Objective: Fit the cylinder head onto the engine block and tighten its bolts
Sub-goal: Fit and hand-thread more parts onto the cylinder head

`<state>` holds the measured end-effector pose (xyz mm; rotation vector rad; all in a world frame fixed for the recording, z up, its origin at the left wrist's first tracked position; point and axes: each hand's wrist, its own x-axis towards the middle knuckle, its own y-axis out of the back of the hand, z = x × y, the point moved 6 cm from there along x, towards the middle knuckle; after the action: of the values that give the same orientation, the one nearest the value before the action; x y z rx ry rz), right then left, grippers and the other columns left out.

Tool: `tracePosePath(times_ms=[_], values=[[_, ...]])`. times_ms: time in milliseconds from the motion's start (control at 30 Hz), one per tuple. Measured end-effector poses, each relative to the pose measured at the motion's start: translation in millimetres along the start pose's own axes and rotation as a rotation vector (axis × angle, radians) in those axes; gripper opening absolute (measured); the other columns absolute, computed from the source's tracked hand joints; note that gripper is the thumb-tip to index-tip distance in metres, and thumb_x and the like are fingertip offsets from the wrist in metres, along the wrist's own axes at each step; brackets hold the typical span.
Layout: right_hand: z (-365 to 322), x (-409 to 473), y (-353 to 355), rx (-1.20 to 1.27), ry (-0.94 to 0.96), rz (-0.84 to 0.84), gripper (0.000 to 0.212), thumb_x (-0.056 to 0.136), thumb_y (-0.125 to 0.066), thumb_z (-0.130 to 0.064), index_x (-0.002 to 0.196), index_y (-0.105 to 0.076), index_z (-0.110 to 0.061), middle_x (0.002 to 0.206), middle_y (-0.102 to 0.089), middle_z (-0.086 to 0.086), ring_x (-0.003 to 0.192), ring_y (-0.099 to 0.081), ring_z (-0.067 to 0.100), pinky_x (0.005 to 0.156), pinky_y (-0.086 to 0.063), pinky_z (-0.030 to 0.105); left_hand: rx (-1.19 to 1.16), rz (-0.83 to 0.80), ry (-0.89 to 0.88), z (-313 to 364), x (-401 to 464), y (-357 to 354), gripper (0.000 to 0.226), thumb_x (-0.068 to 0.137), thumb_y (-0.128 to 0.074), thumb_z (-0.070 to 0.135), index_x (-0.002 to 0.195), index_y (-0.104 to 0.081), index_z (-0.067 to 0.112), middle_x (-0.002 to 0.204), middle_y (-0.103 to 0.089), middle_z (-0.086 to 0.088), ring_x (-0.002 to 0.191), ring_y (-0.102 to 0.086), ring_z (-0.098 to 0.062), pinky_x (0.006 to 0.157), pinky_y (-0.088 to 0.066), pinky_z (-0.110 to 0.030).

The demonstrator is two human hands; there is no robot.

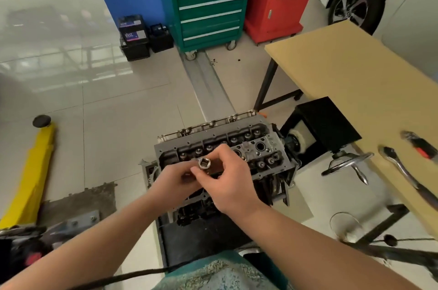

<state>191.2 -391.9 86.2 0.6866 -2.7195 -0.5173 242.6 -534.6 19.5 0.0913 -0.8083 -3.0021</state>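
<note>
Both hands meet above the cylinder head [258, 147], which sits on the engine [272, 185]. The right hand [233, 185] pinches a socket [205, 164], square drive facing up; the left hand [173, 181] touches it from below. A ratchet [403, 171] lies on the table [343, 71] at right.

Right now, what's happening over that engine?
A person holds a metal socket above the cylinder head, which sits on the engine block. The right hand pinches the socket, its square drive end facing the camera; the left hand grips something at its lower end. A ratchet wrench lies on the wooden table, untouched.
</note>
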Motion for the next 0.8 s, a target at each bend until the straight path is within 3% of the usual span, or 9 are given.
tracePosePath(times_ms=[100, 167, 267, 333, 433, 533, 633, 733, 800], values=[[-3.9, -2.8, -2.3, -0.004, -0.012, 0.009, 0.023, 0.088, -0.076, -0.04, 0.103, -0.059, -0.035, 0.092, -0.064, -0.015, 0.091, -0.065, 0.011, 0.077, -0.055, 0.027, -0.05, 0.174, 0.012, 0.1, -13.1, -7.6, 0.036, 0.092, -0.071, 0.029, 0.104, -0.069, 0.062, 0.102, -0.074, 0.031, 0.098, -0.071, 0.007, 0.082, -0.052, -0.006], [-6.0, 0.3, -4.2, -0.049, 0.014, -0.17, 0.037, 0.093, -0.067, -0.043, 0.129, -0.057, -0.042, 0.115, -0.063, -0.022, 0.109, -0.062, 0.005, 0.091, -0.052, 0.02, -0.027, 0.158, -0.028, 5.9, -14.9, -8.1, 0.03, 0.093, -0.062, 0.04, 0.105, -0.065, 0.068, 0.1, -0.072, 0.035, 0.094, -0.07, 0.008, 0.078, -0.052, -0.006], [-5.1, 5.3, -6.0, -0.122, 0.054, -0.466, 0.046, 0.1, -0.056, -0.032, 0.144, -0.048, -0.041, 0.135, -0.06, -0.02, 0.122, -0.057, 0.001, 0.103, -0.049, 0.024, 0.066, 0.025, -0.021, 1.2, -9.9, -1.8, 0.019, 0.098, -0.064, 0.035, 0.105, -0.068, 0.052, 0.093, -0.073, 0.02, 0.087, -0.071, -0.007, 0.077, -0.059, -0.029], [-6.4, 11.5, -1.8, -0.204, 0.098, -0.426, 0.037, 0.097, -0.059, -0.031, 0.133, -0.055, -0.04, 0.123, -0.066, -0.018, 0.114, -0.061, -0.001, 0.099, -0.052, 0.028, 0.128, -0.057, -0.031, -0.4, -5.7, 1.7, 0.018, 0.1, -0.067, 0.026, 0.111, -0.068, 0.04, 0.099, -0.072, 0.02, 0.095, -0.069, -0.004, 0.086, -0.058, -0.034], [-7.3, 13.4, 2.8, -0.155, 0.059, -0.217, 0.026, 0.092, -0.071, -0.032, 0.116, -0.063, -0.037, 0.102, -0.071, -0.018, 0.099, -0.068, 0.001, 0.087, -0.059, 0.031, 0.122, -0.107, -0.032, 3.2, -2.8, -0.1, 0.023, 0.102, -0.064, 0.023, 0.121, -0.066, 0.036, 0.112, -0.07, 0.023, 0.106, -0.067, -0.001, 0.096, -0.056, -0.033], [-8.9, 3.4, -4.6, -0.085, 0.016, -0.068, 0.02, 0.089, -0.076, -0.035, 0.102, -0.062, -0.04, 0.093, -0.068, -0.018, 0.092, -0.069, 0.004, 0.078, -0.058, 0.025, 0.055, -0.006, -0.063, 11.0, -6.7, -3.5, 0.032, 0.094, -0.072, 0.023, 0.121, -0.069, 0.04, 0.116, -0.069, 0.025, 0.11, -0.065, 0.002, 0.097, -0.054, -0.024], [-10.8, -8.3, -16.6, -0.069, -0.012, -0.039, 0.019, 0.088, -0.075, -0.037, 0.101, -0.061, -0.039, 0.095, -0.066, -0.018, 0.094, -0.067, 0.005, 0.077, -0.056, 0.02, 0.072, 0.14, -0.023, 8.3, -10.3, -7.6, 0.038, 0.088, -0.074, 0.01, 0.103, -0.074, 0.044, 0.096, -0.068, 0.031, 0.097, -0.067, 0.004, 0.085, -0.056, -0.023], [-9.2, -4.1, -11.1, -0.07, -0.046, -0.152, 0.024, 0.09, -0.073, -0.038, 0.113, -0.065, -0.039, 0.106, -0.069, -0.018, 0.104, -0.066, 0.004, 0.087, -0.056, 0.024, 0.111, 0.076, 0.039, 2.7, -5.7, -8.9, 0.039, 0.092, -0.065, 0.013, 0.095, -0.07, 0.051, 0.087, -0.068, 0.031, 0.088, -0.065, 0.007, 0.072, -0.05, -0.014], [-6.8, -0.6, -9.7, -0.021, -0.083, -0.368, 0.037, 0.096, -0.067, -0.028, 0.132, -0.063, -0.036, 0.123, -0.068, -0.016, 0.117, -0.063, 0.002, 0.098, -0.053, 0.025, 0.149, -0.011, 0.013, 2.0, -1.3, -7.9, 0.024, 0.097, -0.063, 0.019, 0.099, -0.07, 0.042, 0.092, -0.071, 0.023, 0.086, -0.066, 0.003, 0.075, -0.053, -0.022]])
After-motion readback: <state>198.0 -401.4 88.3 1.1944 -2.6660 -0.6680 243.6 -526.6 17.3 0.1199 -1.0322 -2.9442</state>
